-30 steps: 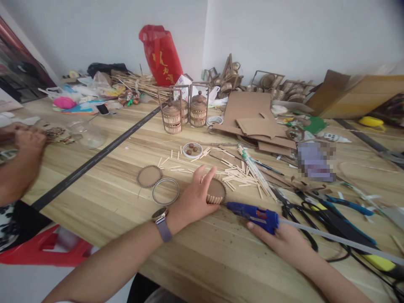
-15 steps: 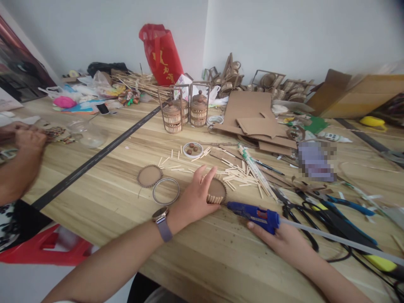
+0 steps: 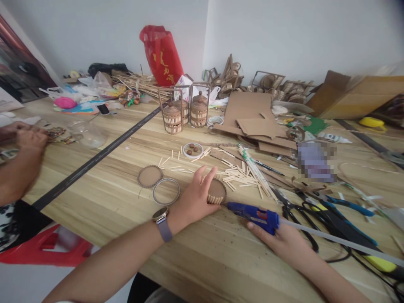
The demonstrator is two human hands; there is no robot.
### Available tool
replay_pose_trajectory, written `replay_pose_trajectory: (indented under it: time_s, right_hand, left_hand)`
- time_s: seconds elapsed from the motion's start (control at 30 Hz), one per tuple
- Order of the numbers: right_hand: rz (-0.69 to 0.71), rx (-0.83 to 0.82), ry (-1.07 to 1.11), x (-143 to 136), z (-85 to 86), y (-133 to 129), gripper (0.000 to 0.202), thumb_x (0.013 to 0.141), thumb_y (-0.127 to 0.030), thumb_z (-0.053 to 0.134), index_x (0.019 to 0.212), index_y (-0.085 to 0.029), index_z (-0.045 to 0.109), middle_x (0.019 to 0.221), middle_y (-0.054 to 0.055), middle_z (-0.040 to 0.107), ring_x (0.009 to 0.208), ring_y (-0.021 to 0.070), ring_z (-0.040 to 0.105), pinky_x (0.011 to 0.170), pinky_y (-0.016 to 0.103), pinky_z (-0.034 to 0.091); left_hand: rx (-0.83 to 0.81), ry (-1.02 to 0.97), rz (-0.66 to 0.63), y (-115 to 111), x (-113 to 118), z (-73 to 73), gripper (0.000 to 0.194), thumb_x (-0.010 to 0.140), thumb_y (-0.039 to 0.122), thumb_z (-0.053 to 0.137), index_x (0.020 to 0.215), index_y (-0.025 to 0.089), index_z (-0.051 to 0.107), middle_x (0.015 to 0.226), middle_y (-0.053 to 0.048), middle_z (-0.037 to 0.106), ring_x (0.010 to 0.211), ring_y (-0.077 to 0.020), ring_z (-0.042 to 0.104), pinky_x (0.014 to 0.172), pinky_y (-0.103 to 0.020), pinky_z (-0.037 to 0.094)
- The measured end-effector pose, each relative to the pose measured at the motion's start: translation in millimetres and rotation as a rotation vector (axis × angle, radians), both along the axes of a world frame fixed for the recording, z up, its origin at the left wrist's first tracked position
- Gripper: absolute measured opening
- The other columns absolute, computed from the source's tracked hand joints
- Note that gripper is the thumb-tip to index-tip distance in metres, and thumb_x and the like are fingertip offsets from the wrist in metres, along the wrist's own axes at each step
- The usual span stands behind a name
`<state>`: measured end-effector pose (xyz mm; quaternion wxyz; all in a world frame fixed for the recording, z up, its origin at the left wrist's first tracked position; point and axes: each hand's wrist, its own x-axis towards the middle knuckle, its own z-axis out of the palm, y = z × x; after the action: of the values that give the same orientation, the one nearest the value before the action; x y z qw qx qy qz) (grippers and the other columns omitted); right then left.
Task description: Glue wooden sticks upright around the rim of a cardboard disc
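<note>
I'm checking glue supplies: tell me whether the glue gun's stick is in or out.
In: a long pale glue stick juts from the back of the blue glue gun.

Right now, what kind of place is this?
Probably a craft workshop: the right hand holds a glue gun, little sticks lie scattered on the table, and small lidded baskets stand farther back.

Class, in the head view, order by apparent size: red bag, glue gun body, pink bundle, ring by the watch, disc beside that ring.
1. Red bag
2. Glue gun body
3. Ring and disc: too alike to rank
4. Pink bundle
</note>
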<state>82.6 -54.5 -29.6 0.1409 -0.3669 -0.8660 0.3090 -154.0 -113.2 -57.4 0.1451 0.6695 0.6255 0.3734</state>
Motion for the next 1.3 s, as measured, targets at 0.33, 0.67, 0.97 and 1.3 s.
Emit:
replay_pose_trajectory:
  time_s: [0.33,0.67,0.97,1.3]
  right_hand:
    - [-0.015,-0.002,0.013,1,-2.0,0,0.032,0.082,-0.049,0.053,0.084,-0.023,0.072,0.090,0.007,0.077,0.086,0.0278,0.071,0.079,0.039,0.058]
    - [-0.136,-0.029,0.064,1,-6.6,5,0.040,0.079,-0.055,0.054,0.092,-0.021,0.073,0.095,0.009,0.077,0.092,0.0306,0.070,0.083,0.042,0.057]
    - [-0.031,-0.616,0.020,28,7.7,19,0.059,0.069,-0.075,0.058,0.063,-0.017,0.067,0.061,0.005,0.067,0.050,0.0143,0.057,0.044,0.024,0.044]
    - [0.018,-0.216,-0.254,32,19.0,28,0.057,0.079,-0.070,0.051,0.054,-0.020,0.065,0.046,0.002,0.060,0.041,0.0142,0.053,0.040,0.024,0.040]
  left_hand:
    - [0.016,0.034,-0.005,0,0,0.6,0.111,0.063,0.018,0.082,0.147,0.031,0.010,0.149,-0.015,0.019,0.137,-0.0361,0.033,0.105,-0.053,0.042]
    - [-0.024,0.027,-0.030,-2,3,7.4,0.114,0.062,0.021,0.085,0.147,0.032,0.011,0.149,-0.016,0.020,0.134,-0.0367,0.037,0.104,-0.054,0.043]
    - [-0.029,0.011,-0.042,-3,3,8.0,0.116,0.061,0.020,0.086,0.147,0.034,0.010,0.149,-0.017,0.019,0.130,-0.0368,0.042,0.104,-0.056,0.042]
    - [-0.044,0.022,-0.046,0,3,6.8,0.114,0.061,0.022,0.086,0.147,0.032,0.011,0.148,-0.016,0.019,0.134,-0.0366,0.037,0.106,-0.055,0.041]
